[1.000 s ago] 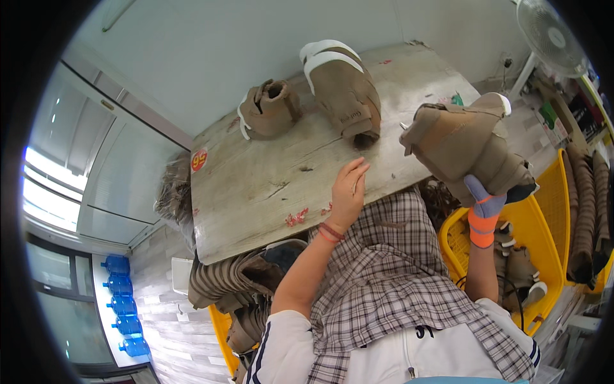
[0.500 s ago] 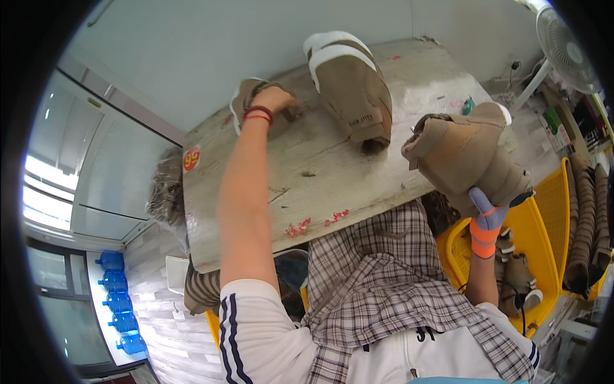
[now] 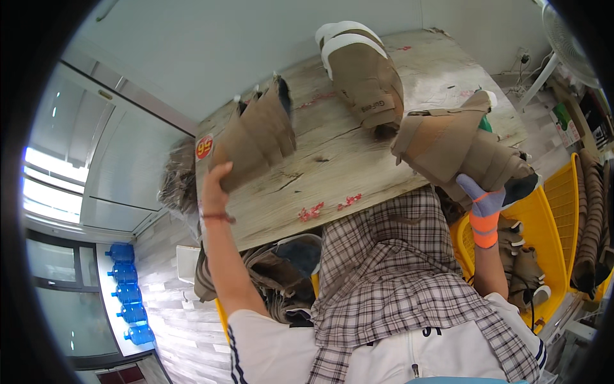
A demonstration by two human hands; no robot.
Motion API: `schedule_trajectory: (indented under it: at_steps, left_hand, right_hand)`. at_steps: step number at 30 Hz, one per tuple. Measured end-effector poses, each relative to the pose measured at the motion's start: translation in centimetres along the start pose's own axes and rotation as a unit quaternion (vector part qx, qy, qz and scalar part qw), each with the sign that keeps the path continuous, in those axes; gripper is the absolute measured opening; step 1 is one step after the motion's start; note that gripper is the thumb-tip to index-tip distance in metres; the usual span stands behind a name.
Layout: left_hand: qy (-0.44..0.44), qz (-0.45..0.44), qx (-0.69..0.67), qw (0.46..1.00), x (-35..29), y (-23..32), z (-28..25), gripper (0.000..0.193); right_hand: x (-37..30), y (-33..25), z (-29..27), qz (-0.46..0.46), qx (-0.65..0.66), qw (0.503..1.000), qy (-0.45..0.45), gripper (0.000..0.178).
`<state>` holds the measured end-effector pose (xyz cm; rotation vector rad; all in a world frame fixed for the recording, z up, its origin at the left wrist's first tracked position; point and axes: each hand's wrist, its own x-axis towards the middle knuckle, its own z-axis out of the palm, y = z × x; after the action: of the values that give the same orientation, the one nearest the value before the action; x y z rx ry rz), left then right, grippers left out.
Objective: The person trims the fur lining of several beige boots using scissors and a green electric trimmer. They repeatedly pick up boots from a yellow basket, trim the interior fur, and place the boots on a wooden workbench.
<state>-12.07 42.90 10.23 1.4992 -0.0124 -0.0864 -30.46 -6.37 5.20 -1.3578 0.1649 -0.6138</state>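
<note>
My bare left hand [image 3: 216,187], with a red cord at the wrist, grips the near lower end of a stack of brown shoe uppers [image 3: 257,137] at the table's left side. Motion blurs that stack; its layered edges point away from me. On the right, my right hand [image 3: 482,203] wears a grey and orange glove and holds another stack of brown shoe uppers [image 3: 448,144] from below, over the table's right edge. Most of its fingers are behind the stack. Between them, a third brown stack with white toe edges [image 3: 364,80] lies on the worn wooden table [image 3: 320,176].
Yellow baskets [image 3: 555,269] stand at the right, with brown shoe uppers in and beside them. Under the table's left side are more brown uppers [image 3: 275,275]. A white fan [image 3: 571,48] is at the far right; blue water bottles [image 3: 125,293] line the left.
My left hand has come nearer and to the left, and the stack it holds has swung so its layers face away. The right-hand stack has tilted slightly and shifted a little left.
</note>
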Motion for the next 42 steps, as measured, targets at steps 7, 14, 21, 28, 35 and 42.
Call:
schedule_trajectory:
  at_steps: [7,14,21,28,35,42]
  left_hand:
    - [0.094,0.020,-0.317,0.943,-13.3,-7.5,0.9,0.058]
    - [-0.041,-0.035,-0.235,0.971,-15.3,-7.1,2.6,0.065]
    - [-0.043,-0.037,-0.292,0.955,-13.8,-8.8,3.3,0.067]
    - [-0.042,-0.032,-0.319,0.946,-14.4,-7.5,5.5,0.065]
    - [-0.107,-0.027,-0.301,0.947,-13.0,-9.0,4.9,0.071]
    - [-0.113,-0.051,-0.365,0.923,-9.7,-6.3,0.6,0.070]
  right_hand:
    - [-0.5,-1.2,5.0,0.002,-0.078,0.990,-0.115,0.046]
    - [-2.4,-2.5,8.5,0.086,-0.050,0.938,-0.332,0.064]
    - [-0.9,-3.9,6.6,0.222,0.077,0.902,-0.361,0.079]
    - [-0.5,-3.2,4.0,0.262,0.135,0.905,-0.308,0.073]
    - [0.6,-3.1,6.0,0.266,0.109,0.886,-0.365,0.072]
    - [2.3,-4.1,12.6,0.283,0.080,0.844,-0.449,0.074]
